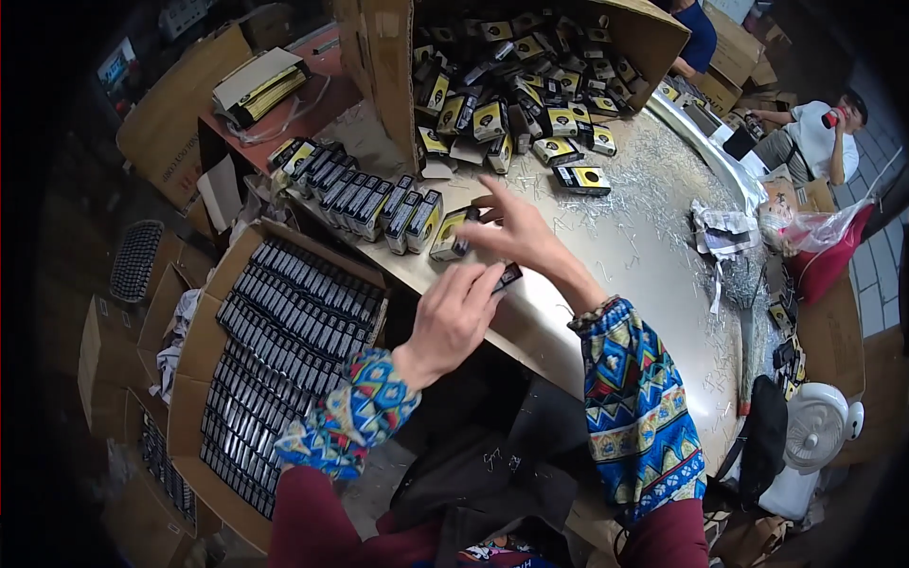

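Observation:
My left hand (447, 320) is closed, its fingers round a small dark box (509, 277) that is mostly hidden behind them at the table's near edge. My right hand (523, 232) hovers just beyond it with the fingers apart. Its fingertips are close to a small yellow-and-black box (453, 234) standing on the table; whether they touch it I cannot tell. That box stands at the near end of a row of similar upright boxes (365, 204), which runs away to the left. Another such box (580, 180) lies flat farther back.
A large carton (374, 76) on its side spills loose small boxes onto the table (644, 275). Thin metallic bits litter its surface. An open carton (194, 379) at left holds packed rows of boxes. A white fan (816, 428) stands at right; a seated person (819, 142) is beyond.

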{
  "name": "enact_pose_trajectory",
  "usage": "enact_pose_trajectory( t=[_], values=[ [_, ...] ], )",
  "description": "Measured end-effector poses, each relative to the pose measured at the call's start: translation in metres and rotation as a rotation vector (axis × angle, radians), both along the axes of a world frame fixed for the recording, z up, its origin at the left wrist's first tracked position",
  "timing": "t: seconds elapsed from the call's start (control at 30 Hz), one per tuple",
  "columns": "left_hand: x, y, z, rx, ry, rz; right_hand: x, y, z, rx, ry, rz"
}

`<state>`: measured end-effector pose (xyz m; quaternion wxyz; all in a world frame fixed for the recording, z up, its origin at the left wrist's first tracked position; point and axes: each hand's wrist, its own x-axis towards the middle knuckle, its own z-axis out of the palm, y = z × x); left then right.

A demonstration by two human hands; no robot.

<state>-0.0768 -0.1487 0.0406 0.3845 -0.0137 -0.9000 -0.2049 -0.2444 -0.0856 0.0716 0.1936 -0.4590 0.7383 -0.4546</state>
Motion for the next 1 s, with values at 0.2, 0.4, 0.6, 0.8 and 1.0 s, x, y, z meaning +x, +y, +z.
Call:
enact_pose_trajectory(
  t=[0.2, 0.4, 0.6, 0.8, 1.0],
  values=[
    [-0.042, -0.038, -0.011, -0.491, -0.088, 0.437, -0.013, 0.027, -0.019, 0.007, 0.283, -0.176],
    [-0.049, -0.047, 0.013, -0.54, -0.289, 0.366, -0.036, 0.096, -0.059, 0.285, 0.776, -0.087],
    [-0.064, -0.046, 0.04, -0.571, -0.452, 0.155, -0.07, 0.198, -0.072, 0.31, 0.724, -0.148],
    [-0.243, 0.015, 0.043, -0.365, -0.64, -0.18, -0.152, 0.162, -0.073, 0.182, 0.809, -0.591],
    [-0.305, 0.008, 0.049, -0.389, -0.843, -0.2, -0.13, 0.138, -0.078, 0.363, 0.679, -0.342]
  ],
)
